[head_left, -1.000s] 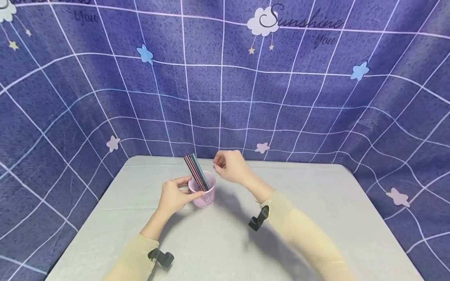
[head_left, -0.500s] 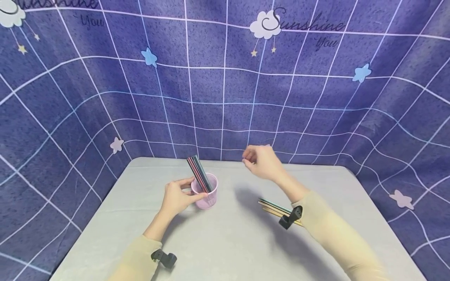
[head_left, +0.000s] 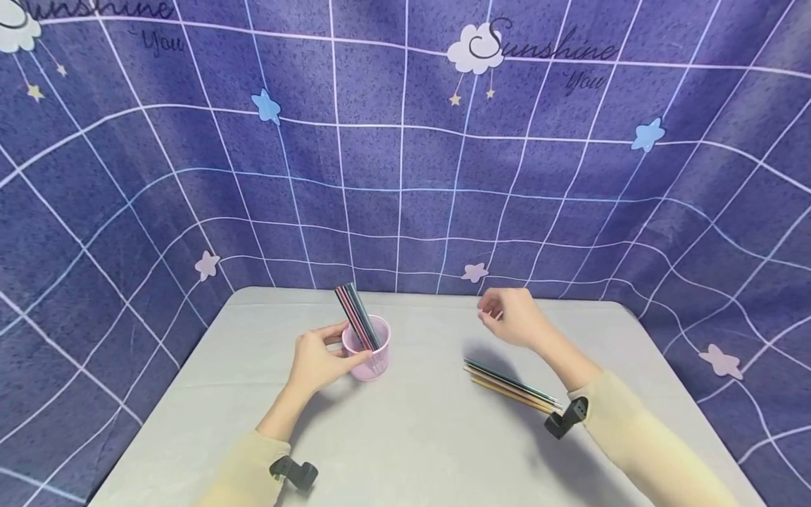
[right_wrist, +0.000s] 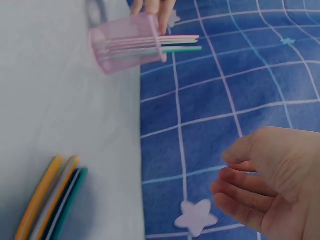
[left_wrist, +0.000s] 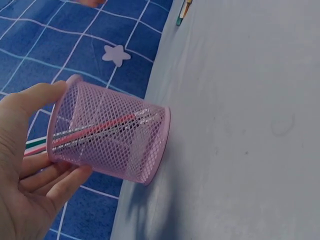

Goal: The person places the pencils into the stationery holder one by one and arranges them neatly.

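Observation:
My left hand grips a pink mesh pencil cup near its rim, thumb on one side and fingers on the other. Several coloured pencils, red, green and dark, lean in the cup toward the left. Over the table's right half, my right hand hangs in the air with loosely curled fingers and nothing between them, as the right wrist view shows too. Below it lies a small bunch of loose pencils, yellow, pale and green, side by side on the tabletop.
The table has a pale grey cover. Behind and around it hangs a blue-purple curtain with a grid, stars and clouds, close to the table's back edge. Each wrist carries a small black camera.
My right hand has moved right, away from the cup, to above the loose pencils, which have come into view. The left hand stays at the cup.

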`<state>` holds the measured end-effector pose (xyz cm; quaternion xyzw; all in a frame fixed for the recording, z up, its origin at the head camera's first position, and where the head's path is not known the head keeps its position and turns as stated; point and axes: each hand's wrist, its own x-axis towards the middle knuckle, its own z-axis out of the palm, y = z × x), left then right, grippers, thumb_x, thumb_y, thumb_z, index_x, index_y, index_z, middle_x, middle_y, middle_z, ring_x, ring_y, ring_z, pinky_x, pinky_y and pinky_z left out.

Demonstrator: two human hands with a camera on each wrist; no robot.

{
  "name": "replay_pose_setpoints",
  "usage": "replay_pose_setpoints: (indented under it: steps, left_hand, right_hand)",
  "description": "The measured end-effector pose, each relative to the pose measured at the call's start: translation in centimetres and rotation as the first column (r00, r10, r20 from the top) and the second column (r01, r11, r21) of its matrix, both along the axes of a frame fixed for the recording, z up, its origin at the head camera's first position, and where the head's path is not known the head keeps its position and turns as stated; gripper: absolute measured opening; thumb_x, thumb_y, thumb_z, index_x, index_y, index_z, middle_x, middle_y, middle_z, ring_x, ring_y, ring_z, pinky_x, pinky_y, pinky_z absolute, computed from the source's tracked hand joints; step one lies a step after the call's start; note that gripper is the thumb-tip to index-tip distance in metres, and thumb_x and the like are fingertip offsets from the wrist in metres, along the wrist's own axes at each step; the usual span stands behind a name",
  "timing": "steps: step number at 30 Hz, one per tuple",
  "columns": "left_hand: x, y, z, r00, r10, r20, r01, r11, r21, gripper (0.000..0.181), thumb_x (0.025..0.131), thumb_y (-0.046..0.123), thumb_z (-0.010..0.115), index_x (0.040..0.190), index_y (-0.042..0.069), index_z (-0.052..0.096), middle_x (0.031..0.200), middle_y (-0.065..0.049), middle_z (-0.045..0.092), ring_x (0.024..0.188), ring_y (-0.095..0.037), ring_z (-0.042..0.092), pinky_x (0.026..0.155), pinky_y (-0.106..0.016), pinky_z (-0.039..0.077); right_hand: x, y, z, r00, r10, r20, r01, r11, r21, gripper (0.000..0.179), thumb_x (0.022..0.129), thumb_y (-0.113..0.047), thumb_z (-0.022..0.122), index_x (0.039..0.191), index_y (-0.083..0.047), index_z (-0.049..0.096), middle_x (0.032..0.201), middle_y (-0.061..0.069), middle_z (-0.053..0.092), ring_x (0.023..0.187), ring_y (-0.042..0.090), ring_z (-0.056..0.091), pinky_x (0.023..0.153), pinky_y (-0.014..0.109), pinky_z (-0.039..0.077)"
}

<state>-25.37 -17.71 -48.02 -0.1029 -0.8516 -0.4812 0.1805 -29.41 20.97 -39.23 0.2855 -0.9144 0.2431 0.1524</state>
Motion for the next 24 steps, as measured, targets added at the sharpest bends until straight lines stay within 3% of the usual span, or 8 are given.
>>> replay_pose_setpoints:
  steps: [10,18,24]
  left_hand:
    - [0.4,0.6,-0.5,0.995,0.099,-0.029,-0.100,0.995,-0.007,0.075,0.067,0.038,0.102,0.127,0.000,0.076,0.114,-0.020,0.080,0.090,-0.035,0.082,0.074,-0.045,0.069]
    - [0.5,0.6,0.2,0.996,0.088,0.029,-0.087,0.996,-0.032,0.078,0.066,0.037,0.103,0.128,-0.001,0.075,0.120,-0.020,0.079,0.096,-0.034,0.082,0.081,-0.045,0.069]
    - [0.5,0.8,0.5,0.995,0.095,0.037,-0.093,0.995,-0.042,0.078,0.065,0.036,0.104,0.127,-0.002,0.075,0.118,-0.021,0.079,0.095,-0.033,0.082,0.084,-0.048,0.068]
  right_hand:
    - [1.5,3.8,-4.2,0.993,-0.002,0.122,-0.013,0.993,0.117,0.005,0.088,-0.005,0.077,0.092,-0.007,0.076,0.074,-0.005,0.073,0.067,0.003,0.064,0.062,0.021,0.057]
    - [3.6,5.8,-7.6,0.987,0.000,0.162,-0.032,0.980,0.194,0.004,0.088,-0.008,0.078,0.091,-0.011,0.077,0.076,-0.010,0.073,0.068,-0.001,0.063,0.064,0.021,0.058]
    - [4.2,5.9,-9.2,0.985,0.026,0.168,-0.062,0.974,0.216,0.009,0.085,-0.006,0.080,0.087,-0.015,0.076,0.076,-0.011,0.070,0.069,0.000,0.059,0.063,0.023,0.053]
